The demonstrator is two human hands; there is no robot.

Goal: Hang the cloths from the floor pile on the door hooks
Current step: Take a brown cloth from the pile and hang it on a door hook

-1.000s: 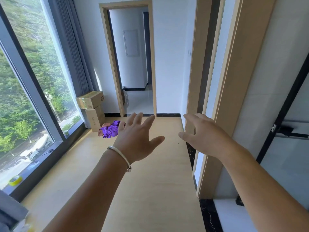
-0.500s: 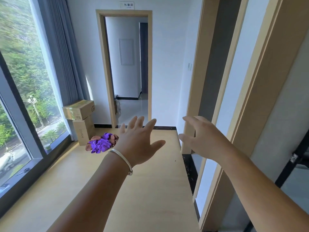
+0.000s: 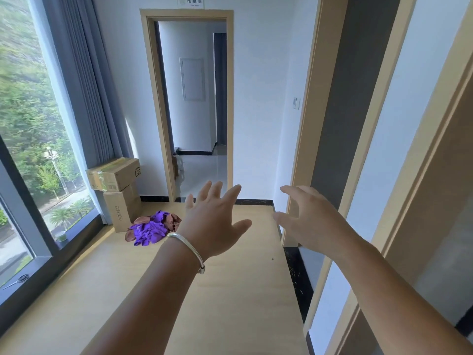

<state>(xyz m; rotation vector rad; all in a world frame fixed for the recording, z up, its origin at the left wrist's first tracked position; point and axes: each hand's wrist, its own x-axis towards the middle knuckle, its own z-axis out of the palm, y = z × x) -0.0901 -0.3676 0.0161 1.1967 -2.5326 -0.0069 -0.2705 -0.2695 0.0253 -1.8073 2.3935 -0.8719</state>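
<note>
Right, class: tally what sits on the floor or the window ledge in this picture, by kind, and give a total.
Cardboard boxes: 2, the upper box stacked on the lower box
Cloth piles: 1, the purple and brown cloth pile beside the boxes
Scissors: 1, the scissors on the window ledge
Tape rolls: 1, what looks like a tape roll on the ledge
Total: 5

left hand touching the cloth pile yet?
Apart. Head view: left hand is raised, fingers spread, holding nothing; cloth pile lies on the floor farther ahead.

Bright daylight poured in through the window (image 3: 33, 155) on the left, washing the floor (image 3: 230, 290) pale. The trees outside were blurred; door frames bowed at the edges.
</note>
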